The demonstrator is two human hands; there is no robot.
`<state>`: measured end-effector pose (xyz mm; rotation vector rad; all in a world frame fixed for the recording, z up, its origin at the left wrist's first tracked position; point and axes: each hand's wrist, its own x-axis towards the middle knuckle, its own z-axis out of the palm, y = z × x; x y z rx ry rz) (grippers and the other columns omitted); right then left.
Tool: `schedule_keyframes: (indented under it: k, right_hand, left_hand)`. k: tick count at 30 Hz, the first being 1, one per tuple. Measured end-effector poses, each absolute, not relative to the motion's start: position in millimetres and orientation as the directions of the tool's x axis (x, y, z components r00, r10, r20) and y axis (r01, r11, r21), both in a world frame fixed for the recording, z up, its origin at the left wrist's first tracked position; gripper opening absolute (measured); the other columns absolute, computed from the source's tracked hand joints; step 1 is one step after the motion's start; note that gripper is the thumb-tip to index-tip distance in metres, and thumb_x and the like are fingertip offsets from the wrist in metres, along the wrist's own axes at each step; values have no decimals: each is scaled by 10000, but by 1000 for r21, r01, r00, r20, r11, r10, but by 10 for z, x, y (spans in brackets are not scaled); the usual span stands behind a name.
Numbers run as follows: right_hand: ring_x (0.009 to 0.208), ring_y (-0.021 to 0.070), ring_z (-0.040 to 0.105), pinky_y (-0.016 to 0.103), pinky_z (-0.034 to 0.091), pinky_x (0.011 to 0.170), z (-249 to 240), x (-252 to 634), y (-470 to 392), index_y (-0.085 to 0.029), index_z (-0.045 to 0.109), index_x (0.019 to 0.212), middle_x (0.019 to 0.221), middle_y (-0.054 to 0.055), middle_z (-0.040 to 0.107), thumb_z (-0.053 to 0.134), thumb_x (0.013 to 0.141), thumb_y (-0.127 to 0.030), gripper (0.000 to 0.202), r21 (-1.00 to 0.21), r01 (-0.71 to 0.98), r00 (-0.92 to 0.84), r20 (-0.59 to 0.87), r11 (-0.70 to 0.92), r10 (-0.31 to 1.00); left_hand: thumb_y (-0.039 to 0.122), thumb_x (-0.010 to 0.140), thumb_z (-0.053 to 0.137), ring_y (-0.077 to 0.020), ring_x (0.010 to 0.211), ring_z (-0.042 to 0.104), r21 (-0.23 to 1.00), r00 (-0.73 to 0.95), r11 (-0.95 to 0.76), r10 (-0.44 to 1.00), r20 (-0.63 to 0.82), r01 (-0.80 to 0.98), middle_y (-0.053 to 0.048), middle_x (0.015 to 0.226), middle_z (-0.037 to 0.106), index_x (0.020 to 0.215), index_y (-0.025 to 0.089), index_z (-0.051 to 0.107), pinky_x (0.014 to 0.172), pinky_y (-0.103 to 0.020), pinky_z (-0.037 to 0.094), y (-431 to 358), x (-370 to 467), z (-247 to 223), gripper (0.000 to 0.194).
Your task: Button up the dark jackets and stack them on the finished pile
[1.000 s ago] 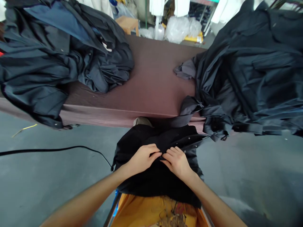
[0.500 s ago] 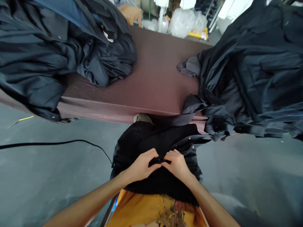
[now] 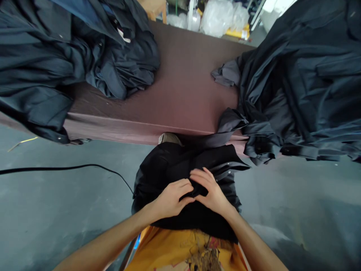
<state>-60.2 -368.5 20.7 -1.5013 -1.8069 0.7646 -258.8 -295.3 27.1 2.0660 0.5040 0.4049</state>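
A dark garment [image 3: 180, 162] with small metal snaps along one edge lies over my lap. My left hand [image 3: 175, 195] pinches a fold of it, thumb against fingers. Just to the right is my right hand [image 3: 210, 190], its fingers raised and apart from the thumb and slightly blurred. The right thumb tip rests close to the left thumb at the fold; whether it touches the cloth I cannot tell. A strip of the snap edge [image 3: 229, 169] reaches out to the right of my hands.
A bench with a brown cover [image 3: 186, 82] stands in front. Dark garments [image 3: 113, 64] are heaped on its left, and another dark pile [image 3: 304, 86] hangs over its right edge. A black cable [image 3: 84, 165] crosses the grey floor. Clear plastic bags [image 3: 217, 19] lie behind.
My right hand's fingers have lifted off the fold and spread away from the thumb. My left hand stays on the fold, barely moved. The view has shifted slightly.
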Motion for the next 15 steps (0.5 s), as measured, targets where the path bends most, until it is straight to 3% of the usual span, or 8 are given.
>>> schedule_keyframes:
  k: [2, 4, 8, 11, 15]
  right_hand:
    - [1012, 202, 669, 509, 341, 1160, 177, -586, -3667, -234, 654, 1047, 1047, 30, 713, 633, 797, -105, 282, -851, 496, -224, 70, 175, 972]
    - [798, 161, 678, 467, 409, 1111, 147, -596, -3664, -220, 658, 873, 841, -17, 717, 624, 809, -107, 134, -884, 453, -206, 25, 118, 978]
    - [699, 167, 632, 349, 529, 869, 119, -649, -3701, -199, 603, 636, 647, -19, 647, 658, 805, -160, 182, -902, 432, -124, -47, 12, 991]
    - [557, 129, 533, 244, 438, 572, 89, -684, -3737, -179, 564, 558, 553, -28, 552, 659, 803, -189, 263, -894, 436, -57, -142, -103, 988]
    - [498, 93, 453, 225, 341, 509, 15, -722, -3734, -167, 564, 556, 516, -48, 493, 657, 805, -183, 266, -870, 477, -48, -165, -122, 985]
  left_hand:
    - [284, 976, 531, -193, 935, 577, 878, 858, -440, 508, 71, 188, -77, 985, 624, 962, 178, 580, 848, -313, 486, -2970, -2580, 280, 118]
    - [287, 979, 529, -180, 897, 574, 898, 849, -394, 526, 47, 194, -66, 960, 615, 945, 182, 583, 813, -297, 479, -2985, -2569, 292, 123]
    - [282, 976, 533, -164, 855, 558, 930, 820, -315, 572, 28, 188, -55, 919, 589, 924, 177, 581, 768, -279, 457, -3015, -2553, 303, 127]
    - [277, 975, 529, -151, 809, 539, 944, 785, -262, 619, 6, 199, -38, 868, 554, 865, 174, 565, 726, -269, 434, -3049, -2557, 283, 155]
    - [288, 970, 529, -142, 777, 518, 952, 749, -199, 661, -46, 234, -14, 822, 509, 811, 173, 534, 701, -261, 412, -3077, -2585, 248, 196]
